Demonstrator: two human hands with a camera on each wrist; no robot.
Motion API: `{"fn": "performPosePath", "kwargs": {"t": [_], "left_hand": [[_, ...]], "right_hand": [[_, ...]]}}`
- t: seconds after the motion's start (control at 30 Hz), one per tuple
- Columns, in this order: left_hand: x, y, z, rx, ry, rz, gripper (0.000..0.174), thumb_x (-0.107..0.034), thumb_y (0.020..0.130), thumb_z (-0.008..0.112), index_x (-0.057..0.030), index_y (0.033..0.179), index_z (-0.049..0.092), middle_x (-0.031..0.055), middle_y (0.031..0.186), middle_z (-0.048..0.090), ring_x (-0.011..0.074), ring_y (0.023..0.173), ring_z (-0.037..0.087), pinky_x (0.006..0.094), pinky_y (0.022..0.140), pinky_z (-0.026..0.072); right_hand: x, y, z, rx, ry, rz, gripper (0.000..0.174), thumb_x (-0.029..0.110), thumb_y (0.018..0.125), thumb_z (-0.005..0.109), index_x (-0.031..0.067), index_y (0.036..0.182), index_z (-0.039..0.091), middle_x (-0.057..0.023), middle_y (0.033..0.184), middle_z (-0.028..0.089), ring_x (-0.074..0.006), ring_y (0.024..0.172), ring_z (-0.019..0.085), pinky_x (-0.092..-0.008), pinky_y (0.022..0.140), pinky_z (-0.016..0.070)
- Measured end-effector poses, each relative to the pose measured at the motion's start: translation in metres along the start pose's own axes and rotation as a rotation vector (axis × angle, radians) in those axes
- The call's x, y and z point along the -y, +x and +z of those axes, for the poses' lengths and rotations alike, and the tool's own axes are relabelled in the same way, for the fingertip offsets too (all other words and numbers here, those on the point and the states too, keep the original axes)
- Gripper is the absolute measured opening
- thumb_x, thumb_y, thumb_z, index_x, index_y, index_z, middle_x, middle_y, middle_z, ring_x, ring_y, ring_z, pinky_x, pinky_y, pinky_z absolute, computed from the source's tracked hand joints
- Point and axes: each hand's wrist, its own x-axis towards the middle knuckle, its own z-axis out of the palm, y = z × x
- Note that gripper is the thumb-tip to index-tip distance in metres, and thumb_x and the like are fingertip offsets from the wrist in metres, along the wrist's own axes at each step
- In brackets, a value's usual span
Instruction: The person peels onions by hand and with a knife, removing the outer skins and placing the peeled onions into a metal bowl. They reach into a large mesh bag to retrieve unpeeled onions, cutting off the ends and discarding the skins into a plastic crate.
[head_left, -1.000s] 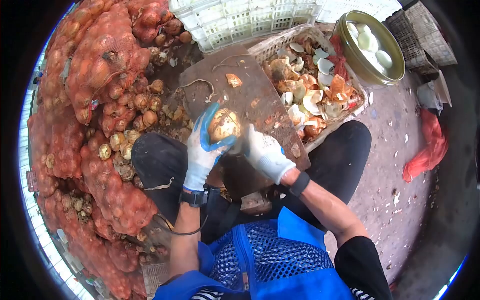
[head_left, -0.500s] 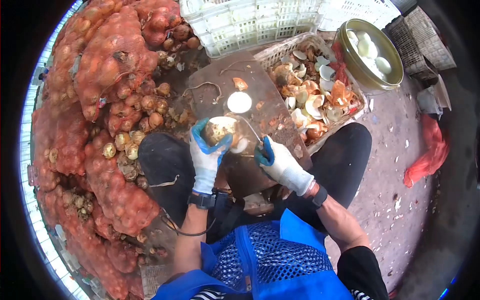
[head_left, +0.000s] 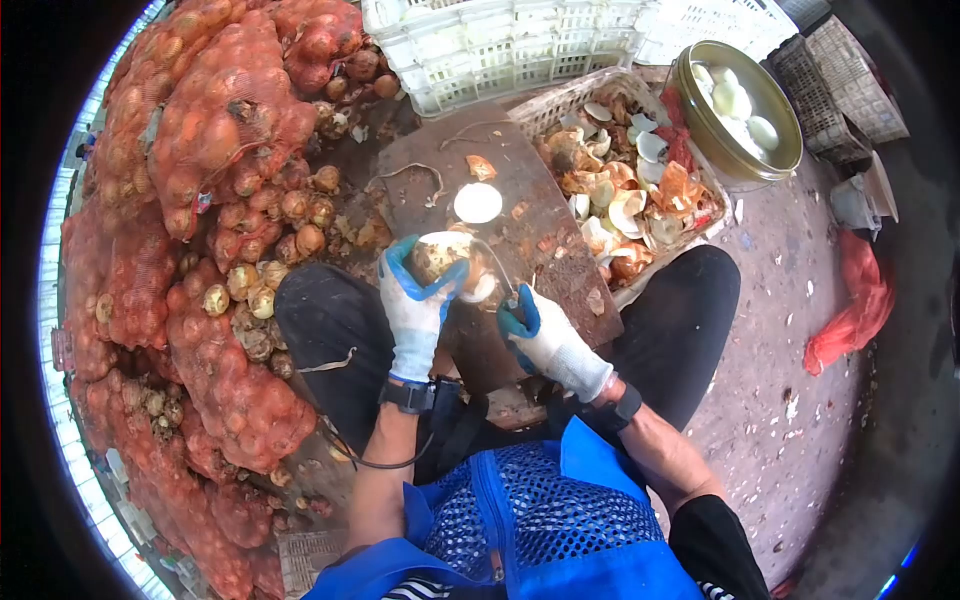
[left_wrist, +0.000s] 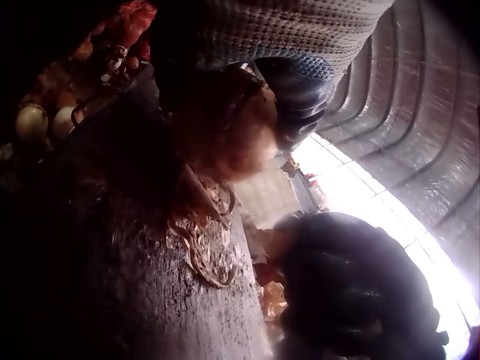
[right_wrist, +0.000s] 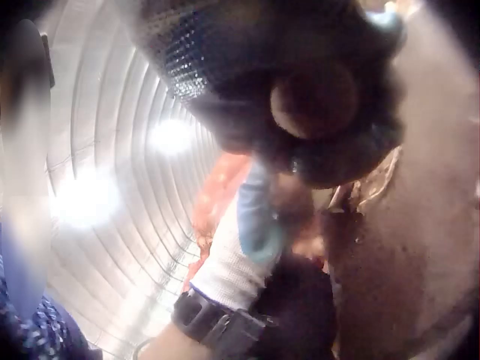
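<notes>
A worker's gloved left hand grips an onion over a worn board while the right hand holds a knife; the bulb, likely firm but slick where cut, is best held round its skin-covered sides.

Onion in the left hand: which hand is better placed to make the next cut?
Right, I'd judge: the right hand grips a knife with its blade close beside the onion, while the left hand is occupied holding it.
</notes>
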Motion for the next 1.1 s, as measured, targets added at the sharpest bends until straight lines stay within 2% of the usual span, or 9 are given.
{"fn": "performPosePath", "kwargs": {"t": [0.03,0.17,0.2,0.3,0.4,0.53,0.73,0.97,1.1], "left_hand": [[-0.002,-0.001,0.001,-0.001,-0.050,-0.030,0.059,-0.005,0.071,0.089,-0.0014,0.119,0.055,0.0076,0.114,0.058,0.0157,0.103,0.059,0.0297,0.088,0.0550],[0.017,0.006,-0.003,-0.002,-0.053,-0.054,0.054,-0.001,0.073,0.086,-0.0011,0.118,0.055,0.0067,0.111,0.060,0.0152,0.101,0.060,0.0299,0.088,0.0549],[0.014,0.007,-0.003,-0.012,-0.065,-0.056,0.054,0.000,0.074,0.086,-0.0009,0.118,0.055,0.0066,0.110,0.061,0.0151,0.100,0.061,0.0300,0.088,0.0548],[0.005,0.006,-0.001,-0.013,-0.225,-0.138,0.052,0.000,0.074,0.086,-0.0006,0.117,0.056,0.0063,0.109,0.061,0.0148,0.097,0.061,0.0300,0.088,0.0542],[0.006,0.007,-0.002,-0.027,-0.207,-0.153,0.053,-0.006,0.072,0.089,-0.0012,0.114,0.058,0.0056,0.108,0.060,0.0141,0.097,0.059,0.0300,0.087,0.0526],[0.009,0.008,-0.002,-0.037,-0.221,-0.159,0.045,-0.003,0.077,0.084,-0.0003,0.113,0.057,0.0071,0.107,0.063,0.0141,0.095,0.061,0.0299,0.086,0.0544],[0.019,0.008,-0.008,-0.055,-0.458,-0.258,0.040,-0.004,0.081,0.081,-0.0008,0.113,0.056,0.0066,0.105,0.062,0.0136,0.093,0.062,0.0287,0.083,0.0547],[0.016,0.008,-0.004,-0.096,-0.510,-0.303,0.040,0.004,0.083,0.077,0.0010,0.115,0.052,0.0091,0.111,0.060,0.0164,0.098,0.063,0.0317,0.091,0.0558],[0.017,0.002,-0.002,-0.098,-0.604,-0.265,0.033,-0.006,0.087,0.076,-0.0009,0.113,0.057,0.0063,0.108,0.064,0.0138,0.094,0.061,0.0301,0.088,0.0522]], "right_hand": [[0.001,-0.002,0.002,-0.026,-0.007,-0.017,0.017,0.017,0.089,0.058,0.0031,0.094,0.049,-0.0198,0.077,0.060,-0.0409,0.071,0.060,-0.0457,0.066,0.0472],[0.002,-0.004,0.014,-0.009,0.109,0.158,0.017,0.016,0.088,0.061,0.0045,0.096,0.051,-0.0176,0.079,0.062,-0.0385,0.074,0.063,-0.0436,0.068,0.0499],[-0.018,-0.008,0.028,-0.132,0.005,-0.073,0.017,0.015,0.088,0.061,0.0049,0.097,0.052,-0.0163,0.079,0.062,-0.0368,0.074,0.064,-0.0422,0.068,0.0509],[-0.008,-0.022,0.041,-0.138,0.168,0.104,0.017,0.015,0.087,0.062,0.0048,0.096,0.051,-0.0167,0.078,0.062,-0.0376,0.074,0.064,-0.0428,0.067,0.0501],[-0.021,-0.018,0.048,-0.134,0.046,-0.015,0.017,0.015,0.088,0.060,0.0042,0.096,0.050,-0.0185,0.078,0.062,-0.0389,0.074,0.064,-0.0438,0.066,0.0495],[-0.028,-0.029,0.050,-0.014,0.049,0.130,0.022,0.018,0.089,0.059,0.0026,0.100,0.048,-0.0229,0.082,0.063,-0.0443,0.080,0.064,-0.0478,0.068,0.0495],[-0.030,-0.034,0.040,0.068,-0.277,0.124,0.025,0.019,0.088,0.061,0.0029,0.103,0.049,-0.0251,0.087,0.066,-0.0452,0.086,0.064,-0.0511,0.070,0.0495],[-0.014,-0.018,0.035,-0.174,-0.246,-0.082,0.031,0.019,0.086,0.066,0.0029,0.108,0.051,-0.0212,0.086,0.065,-0.0438,0.079,0.064,-0.0512,0.067,0.0498],[-0.017,-0.009,0.044,-0.168,-0.290,-0.072,0.036,0.023,0.090,0.064,0.0009,0.115,0.052,-0.0209,0.086,0.065,-0.0425,0.079,0.065,-0.0500,0.066,0.0506]]}}
